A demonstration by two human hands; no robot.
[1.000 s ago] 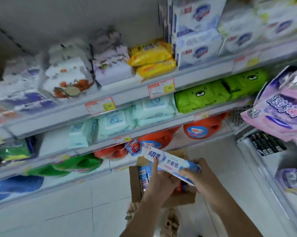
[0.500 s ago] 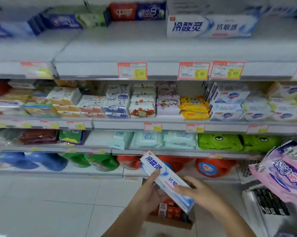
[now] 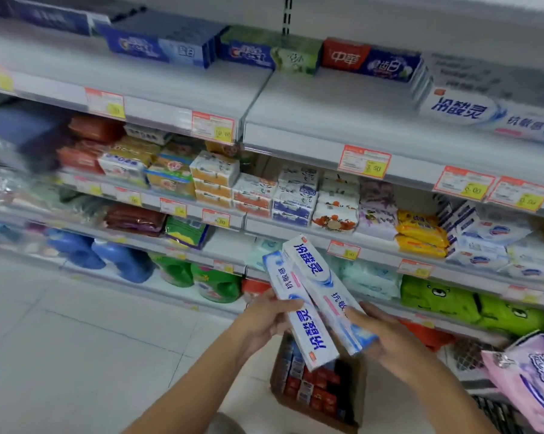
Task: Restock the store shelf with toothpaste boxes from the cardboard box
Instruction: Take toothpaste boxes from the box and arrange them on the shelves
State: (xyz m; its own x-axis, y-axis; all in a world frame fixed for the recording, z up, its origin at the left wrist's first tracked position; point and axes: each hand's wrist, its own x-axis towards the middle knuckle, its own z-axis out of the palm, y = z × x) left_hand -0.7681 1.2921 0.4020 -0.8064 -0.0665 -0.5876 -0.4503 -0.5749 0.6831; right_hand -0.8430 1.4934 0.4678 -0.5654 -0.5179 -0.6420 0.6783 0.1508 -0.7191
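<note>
Two white-and-blue toothpaste boxes are held side by side, tilted, above the cardboard box on the floor. My left hand grips the left toothpaste box. My right hand grips the lower end of the right toothpaste box. The cardboard box holds several red and blue toothpaste boxes standing on end. On the top shelf lies a matching white toothpaste box at the right, with blue and red toothpaste boxes further back.
Lower shelves carry tissue packs, yellow packets, green wipes packs and detergent bottles. Price tags line the shelf edges. Pink packs hang at the right. Pale floor tiles spread to the left.
The view has swung up and left toward the top shelf. The boxes have risen with both hands, and a second box now shows beside the first.
</note>
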